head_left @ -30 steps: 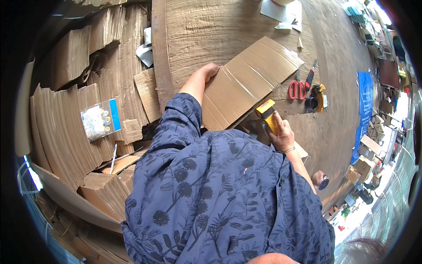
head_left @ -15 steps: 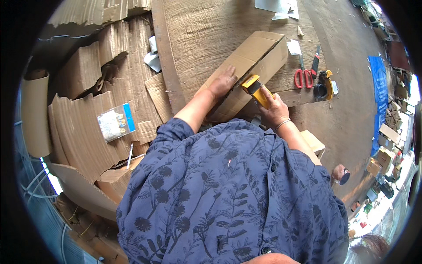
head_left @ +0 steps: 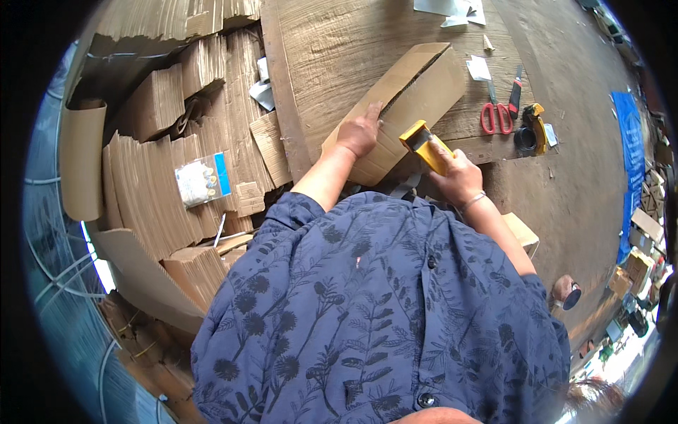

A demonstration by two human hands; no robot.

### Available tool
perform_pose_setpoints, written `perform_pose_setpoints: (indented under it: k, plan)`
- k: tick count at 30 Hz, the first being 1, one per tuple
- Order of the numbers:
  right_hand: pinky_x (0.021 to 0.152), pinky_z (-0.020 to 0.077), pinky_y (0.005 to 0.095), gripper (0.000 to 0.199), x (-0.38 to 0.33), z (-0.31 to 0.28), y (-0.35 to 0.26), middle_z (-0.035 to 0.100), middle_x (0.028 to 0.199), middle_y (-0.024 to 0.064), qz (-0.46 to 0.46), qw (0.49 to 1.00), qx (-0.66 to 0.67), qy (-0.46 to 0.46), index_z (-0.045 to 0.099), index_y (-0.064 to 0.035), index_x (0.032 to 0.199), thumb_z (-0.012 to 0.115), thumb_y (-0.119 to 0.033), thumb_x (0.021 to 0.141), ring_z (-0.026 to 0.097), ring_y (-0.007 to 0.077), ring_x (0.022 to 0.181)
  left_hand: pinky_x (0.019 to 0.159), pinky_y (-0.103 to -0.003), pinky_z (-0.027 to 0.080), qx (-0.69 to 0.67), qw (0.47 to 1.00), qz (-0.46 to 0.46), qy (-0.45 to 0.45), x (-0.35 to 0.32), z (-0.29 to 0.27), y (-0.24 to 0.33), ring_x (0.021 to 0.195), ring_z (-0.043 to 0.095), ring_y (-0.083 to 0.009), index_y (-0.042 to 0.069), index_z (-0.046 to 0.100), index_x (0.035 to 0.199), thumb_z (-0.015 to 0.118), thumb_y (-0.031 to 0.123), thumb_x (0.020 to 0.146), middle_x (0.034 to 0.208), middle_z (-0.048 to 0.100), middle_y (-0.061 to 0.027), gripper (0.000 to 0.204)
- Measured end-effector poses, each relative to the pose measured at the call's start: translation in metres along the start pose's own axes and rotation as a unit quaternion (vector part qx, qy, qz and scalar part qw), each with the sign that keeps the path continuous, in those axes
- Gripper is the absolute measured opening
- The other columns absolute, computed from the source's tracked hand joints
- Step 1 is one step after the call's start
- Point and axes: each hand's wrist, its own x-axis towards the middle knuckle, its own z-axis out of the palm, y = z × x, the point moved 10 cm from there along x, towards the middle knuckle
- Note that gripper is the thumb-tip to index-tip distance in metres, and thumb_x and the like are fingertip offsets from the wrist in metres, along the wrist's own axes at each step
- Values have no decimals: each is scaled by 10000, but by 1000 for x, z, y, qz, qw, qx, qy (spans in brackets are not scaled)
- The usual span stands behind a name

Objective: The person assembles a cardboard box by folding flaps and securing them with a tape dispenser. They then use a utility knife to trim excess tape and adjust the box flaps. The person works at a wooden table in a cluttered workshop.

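Long brown corrugated cardboard box (head_left: 431, 95): qty 1, on the tabletop (head_left: 318, 39), lying at a slant; flat tan faces, straight dark slit along the top.
Left hand (head_left: 360, 134): bare, palm down on the box next to the slit, fingers mostly tog.; can't tell if it pinches a flap edge.
Right hand (head_left: 460, 177): bare, fingers wrapped round a yellow plastic tape dispenser (head_left: 432, 150), index finger stretched along its back; thin bracelet (head_left: 472, 201) at the wrist.
Dispenser head: wide, squarish, over the box's near side in view; contact w/ box can't be told.
Tabletop: wood, rough wavy grain.
Tools, R side: 1 pr. scissors (head_left: 496, 106) w/ 2 red loop handles; 1 red-and-black knife (head_left: 516, 97) just beside; 1 yellow-and-black tape dispenser (head_left: 540, 133) w/ dark round roll (head_left: 524, 138).
Small bits: 1 white paper scrap (head_left: 478, 68) nr. scissor tips, 1 little pale cone (head_left: 488, 42) above it.
Cardboard stacks, L side (head_left: 145, 201): several, ridged layered edges, too many sheets to count.
Clear plastic bag (head_left: 196, 185): qty 1, blue strip at one end, pale contents, on the stacks.
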Motion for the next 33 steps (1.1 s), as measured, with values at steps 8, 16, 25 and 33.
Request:
perform_pose_setpoints:
  k: [8,16,25,33]
  plan:
    - [668,556,428,738,39,65,6,552,924,124,-14,998,24,53,408,-432,1420,741,-359,765,644,311,801,1051,-415,407,17,990,-132,36,38,8,-4,1258,506,-372,-47,500,1301,432,575,947,1319,524,-290,720]
    - [652,556,420,694,70,18,-43,557,885,114,-30,996,32,82,470,-391,1390,740,-319,755,646,301,768,779,-489,536,102,975,-168,102,75,-53,-51,897,674,-406,61,623,1046,307,697,931,930,697,-215,719]
    - [557,528,397,788,25,9,-19,514,791,86,-36,995,58,78,492,-354,1391,802,-291,669,599,275,642,894,-473,478,38,985,-140,97,130,-96,-151,1086,593,-404,170,630,1173,277,713,926,1127,660,-177,693]
    - [550,526,408,777,103,30,-61,498,810,90,-101,979,86,153,508,-350,1369,811,-253,660,592,281,677,992,-467,427,-1,967,-242,76,169,-92,-227,1190,553,-383,135,622,1212,355,622,955,1240,614,-197,611]
